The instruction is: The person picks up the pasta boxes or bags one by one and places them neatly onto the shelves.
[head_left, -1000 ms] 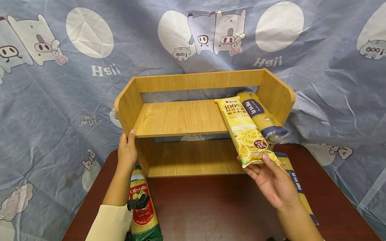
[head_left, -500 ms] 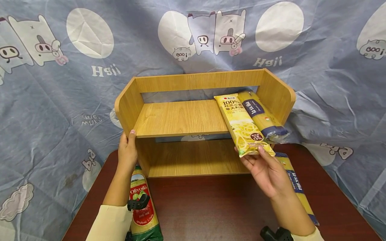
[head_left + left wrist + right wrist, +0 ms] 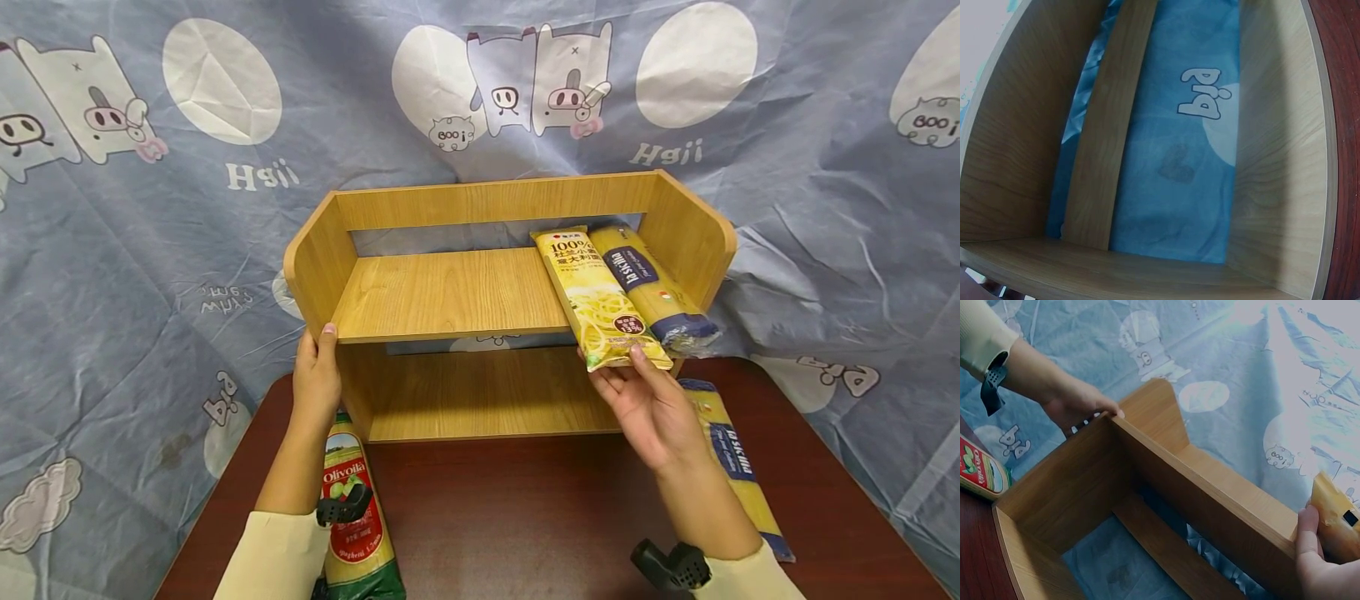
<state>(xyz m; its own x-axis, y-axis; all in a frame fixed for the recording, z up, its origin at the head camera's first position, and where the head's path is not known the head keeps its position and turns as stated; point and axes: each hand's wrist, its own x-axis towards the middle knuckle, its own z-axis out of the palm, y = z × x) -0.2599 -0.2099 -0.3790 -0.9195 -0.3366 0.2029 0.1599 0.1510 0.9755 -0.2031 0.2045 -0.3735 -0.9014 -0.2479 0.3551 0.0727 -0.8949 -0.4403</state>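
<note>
My right hand [image 3: 648, 412] pinches the near end of a yellow spaghetti packet [image 3: 600, 304], thumb on top and fingers beneath. That packet lies over the upper board of a small wooden shelf [image 3: 442, 292], its near end sticking out past the front edge. Right beside it on the same board is a blue-and-yellow pasta packet [image 3: 648, 283]. With the left hand [image 3: 318, 375] I grip the shelf's left side panel, thumb at the front corner of the upper board. The right wrist view shows the left hand [image 3: 1082, 406] on the panel's edge and part of the yellow packet [image 3: 1335, 519].
A green-and-red spaghetti packet [image 3: 356, 508] lies on the dark red table [image 3: 517, 517], left of the shelf and partly behind my left forearm. Another blue-and-yellow packet [image 3: 738, 471] lies to the right. A printed blue cloth [image 3: 825, 250] hangs behind.
My right hand has pushed the yellow spaghetti packet farther back and slightly left on the upper board. The left hand has stayed on the side panel.
</note>
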